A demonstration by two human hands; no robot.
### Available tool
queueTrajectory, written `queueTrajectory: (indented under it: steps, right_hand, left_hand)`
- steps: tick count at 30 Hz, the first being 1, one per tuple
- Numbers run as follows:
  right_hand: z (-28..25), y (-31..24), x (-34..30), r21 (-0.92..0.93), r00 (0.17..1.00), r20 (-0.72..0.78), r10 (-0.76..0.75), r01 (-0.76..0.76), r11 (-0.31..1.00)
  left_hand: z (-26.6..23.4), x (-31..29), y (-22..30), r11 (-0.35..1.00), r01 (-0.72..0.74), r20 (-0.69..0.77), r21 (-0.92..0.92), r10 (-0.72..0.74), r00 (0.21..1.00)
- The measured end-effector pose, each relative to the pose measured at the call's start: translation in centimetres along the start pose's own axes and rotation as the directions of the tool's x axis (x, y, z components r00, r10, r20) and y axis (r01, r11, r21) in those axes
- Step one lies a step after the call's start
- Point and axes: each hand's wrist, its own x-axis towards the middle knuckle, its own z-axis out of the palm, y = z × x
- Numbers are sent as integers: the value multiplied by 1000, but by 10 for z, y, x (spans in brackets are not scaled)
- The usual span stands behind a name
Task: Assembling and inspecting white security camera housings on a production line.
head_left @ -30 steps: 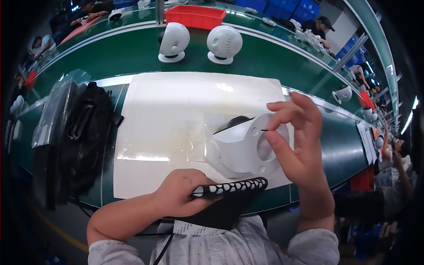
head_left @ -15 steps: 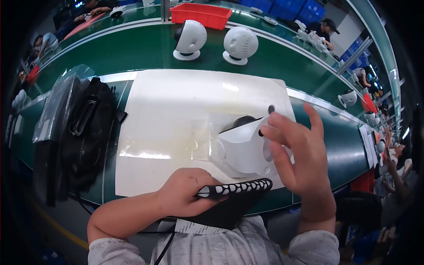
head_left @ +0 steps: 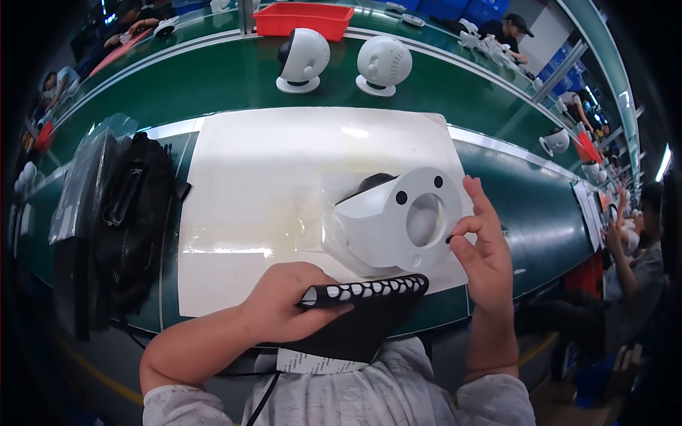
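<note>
A white rounded device (head_left: 376, 224) lies on its side on the white mat, its round base ring facing me. Two black round pads (head_left: 401, 197) sit in the ring's upper part; a bare round recess shows low on the ring. My left hand (head_left: 284, 305) grips a black sheet (head_left: 355, 335), bent over at the top, with a row of pale circular gaps along the bend. Beside the ring's right edge, my right hand (head_left: 486, 266) pinches a small black pad (head_left: 449, 239) between thumb and index finger, its other fingers raised.
A black bag (head_left: 138, 213) and clear plastic bags (head_left: 89, 184) lie left of the mat (head_left: 241, 156). Two white devices (head_left: 384, 64) stand on the green belt beyond, a red bin (head_left: 302, 21) behind them. Co-workers sit further along; papers (head_left: 586, 213) lie at the right.
My right hand has moved from over the ring to its right side, uncovering the two pads, and now pinches a small black pad. The left hand keeps hold of the sheet.
</note>
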Motion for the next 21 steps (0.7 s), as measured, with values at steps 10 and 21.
queueTrajectory:
  steps: [10,21]
  right_hand:
    - [-2,-6,-19,-587,956,-1,-292,236,774]
    - [12,-18,-40,-437,958,-71,-278,221,872]
  left_hand:
    - [1,-1,4,975,186,-30,-124,-191,981]
    - [0,-1,6,963,193,-17,-187,-199,980]
